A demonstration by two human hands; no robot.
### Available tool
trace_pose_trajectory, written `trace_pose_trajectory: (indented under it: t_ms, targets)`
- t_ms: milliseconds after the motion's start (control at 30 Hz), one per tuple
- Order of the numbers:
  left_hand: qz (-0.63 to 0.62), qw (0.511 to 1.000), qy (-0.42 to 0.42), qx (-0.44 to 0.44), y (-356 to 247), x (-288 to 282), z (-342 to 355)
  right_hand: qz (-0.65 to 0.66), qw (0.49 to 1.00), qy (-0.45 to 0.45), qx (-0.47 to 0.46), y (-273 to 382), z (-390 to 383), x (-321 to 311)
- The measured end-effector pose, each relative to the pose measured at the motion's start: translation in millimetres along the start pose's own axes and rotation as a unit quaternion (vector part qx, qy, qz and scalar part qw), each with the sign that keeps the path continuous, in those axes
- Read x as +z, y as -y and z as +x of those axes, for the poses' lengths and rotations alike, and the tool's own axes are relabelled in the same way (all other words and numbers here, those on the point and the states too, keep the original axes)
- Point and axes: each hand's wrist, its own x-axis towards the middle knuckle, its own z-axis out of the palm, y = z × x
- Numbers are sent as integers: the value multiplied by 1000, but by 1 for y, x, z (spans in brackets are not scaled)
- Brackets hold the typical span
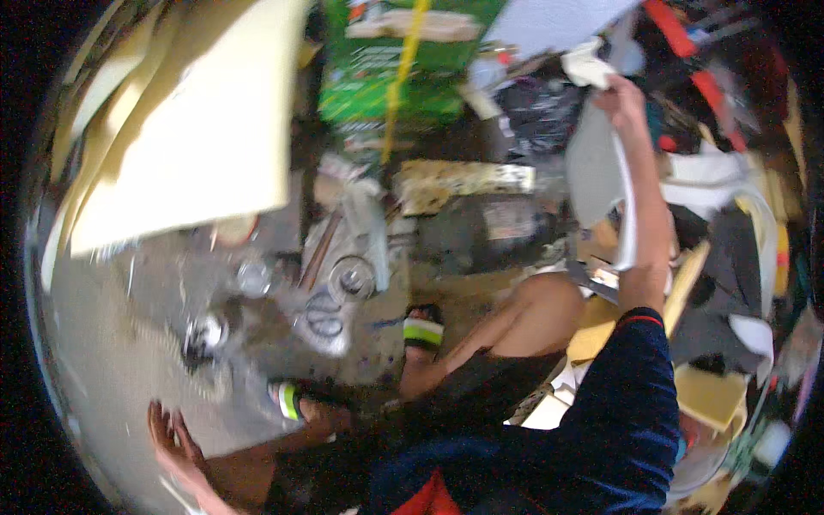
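Observation:
My right arm reaches far out to the upper right. At its end my right hand point(622, 101) is closed on a crumpled cream-white scrap point(588, 65); blur hides whether it is cloth, paper or thin foam. Just below that hand, beside the forearm, is a grey sheet with a white edge point(594, 167). Low at the left, my left hand point(178, 451) hangs with its fingers stretched and holds nothing. The floor lies beneath it. Scissors point(324, 322) rest on the floor ahead of my feet, near a round clear roll, perhaps tape point(352, 277).
A large cream sheet point(197, 129) fills the upper left. Beyond the floor items stands a green box point(395, 73) with a yellow strap. A black plastic bag point(541, 116) lies near my right hand. Foam offcuts point(712, 395) and mixed scraps crowd the right side. My sandalled feet point(425, 335) are in the middle.

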Motion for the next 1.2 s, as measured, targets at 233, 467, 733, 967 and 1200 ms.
trace_pose_trajectory:
  t_ms: [233, 467, 733, 967, 1200]
  targets:
    - [77, 996, -48, 24, -30, -1, -7, 41, 994, 59, 80, -51, 91, -28]
    - [70, 996, -37, -46, -49, -3, -10, 30, 975, 149, 160, -76, 123, -130]
    - [56, 998, -29, -21, -35, -7, -27, 37, 992, 98, 68, -35, 35, -112]
    - [44, 998, -49, -11, -27, -11, -37, 45, 985, 168, 1, 3, -57, -49]
    - [27, 995, -91, -32, -26, -17, -44, -95, 929, 335, -127, 48, -237, 107]
